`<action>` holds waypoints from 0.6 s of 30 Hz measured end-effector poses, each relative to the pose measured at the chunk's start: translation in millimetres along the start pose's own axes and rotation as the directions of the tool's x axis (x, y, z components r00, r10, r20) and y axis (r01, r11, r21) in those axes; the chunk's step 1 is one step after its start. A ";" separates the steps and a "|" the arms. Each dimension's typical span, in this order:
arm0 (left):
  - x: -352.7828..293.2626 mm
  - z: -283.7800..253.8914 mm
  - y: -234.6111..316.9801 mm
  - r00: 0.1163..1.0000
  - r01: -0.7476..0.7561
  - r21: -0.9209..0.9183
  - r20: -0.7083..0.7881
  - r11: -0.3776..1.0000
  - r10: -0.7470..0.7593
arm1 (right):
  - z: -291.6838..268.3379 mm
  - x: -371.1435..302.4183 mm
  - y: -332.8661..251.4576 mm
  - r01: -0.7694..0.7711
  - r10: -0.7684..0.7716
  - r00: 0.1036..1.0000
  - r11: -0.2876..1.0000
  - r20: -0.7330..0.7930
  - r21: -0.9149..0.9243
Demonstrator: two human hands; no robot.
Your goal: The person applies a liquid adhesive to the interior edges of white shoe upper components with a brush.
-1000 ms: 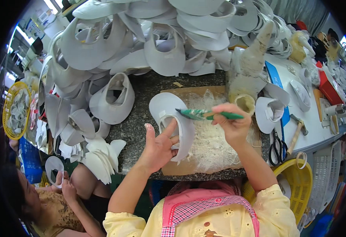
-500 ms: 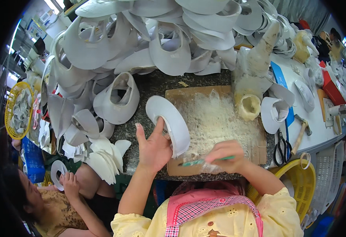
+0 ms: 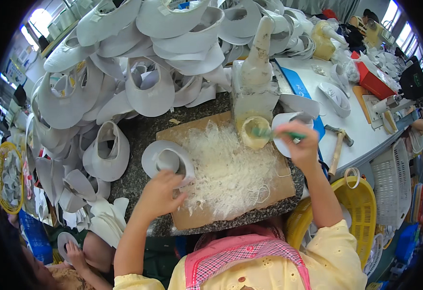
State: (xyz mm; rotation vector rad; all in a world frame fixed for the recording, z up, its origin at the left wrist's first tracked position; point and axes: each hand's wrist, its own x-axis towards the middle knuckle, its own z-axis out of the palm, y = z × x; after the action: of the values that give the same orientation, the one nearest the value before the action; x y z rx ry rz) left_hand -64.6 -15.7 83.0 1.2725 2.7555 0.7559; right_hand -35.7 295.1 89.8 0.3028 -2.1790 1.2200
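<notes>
A white curved visor piece (image 3: 154, 153) rests at the left edge of a glue-caked cardboard sheet (image 3: 221, 191). My left hand (image 3: 159, 194) has its bent fingers at the visor's near side, gripping it, while the thumb stands off to the side. In my right hand (image 3: 302, 145) is a green-handled brush (image 3: 294, 136), held closed in the fingers. Its tip is blurred and lies over the mouth of a yellowish, glue-crusted cup (image 3: 255, 137). Another white visor piece (image 3: 281, 122) sits partly hidden behind the right hand.
White visors (image 3: 148, 92) are heaped along the back and left. A crusted upright block with a cone (image 3: 258, 77) stands behind the cup. A hammer (image 3: 338, 150) lies to the right, above a yellow basket (image 3: 366, 208). Another person's hand (image 3: 75, 252) is at lower left.
My right hand has moved up and right, bringing the brush from the cardboard's near edge to the cup. My left hand has lowered and turned the visor. The whole view has shifted.
</notes>
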 end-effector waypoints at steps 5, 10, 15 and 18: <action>-7.2 14.6 3.5 0.909 0.408 -0.329 0.062 0.852 -0.411 | -16.3 -23.8 13.1 -0.367 0.408 0.897 0.901 -0.167 0.231; -8.0 32.7 10.0 0.839 0.331 -0.942 0.273 0.044 -0.471 | 60.8 -32.5 -29.9 -0.315 0.325 0.941 0.728 0.097 0.609; -3.3 18.5 23.9 0.847 0.197 -0.933 0.317 -0.303 -0.426 | 95.4 -34.3 -25.8 -0.042 0.009 0.998 0.828 0.062 0.560; -8.7 15.0 21.9 0.839 0.143 -0.916 0.313 -0.374 -0.445 | 86.7 -41.6 -36.4 0.022 -0.343 0.833 0.804 0.433 0.595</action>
State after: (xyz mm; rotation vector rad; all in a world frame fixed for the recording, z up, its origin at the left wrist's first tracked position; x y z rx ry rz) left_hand -40.0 -3.6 77.6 -0.1047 1.0745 2.2842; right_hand -20.7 199.1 56.1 1.2131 -2.0622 1.8142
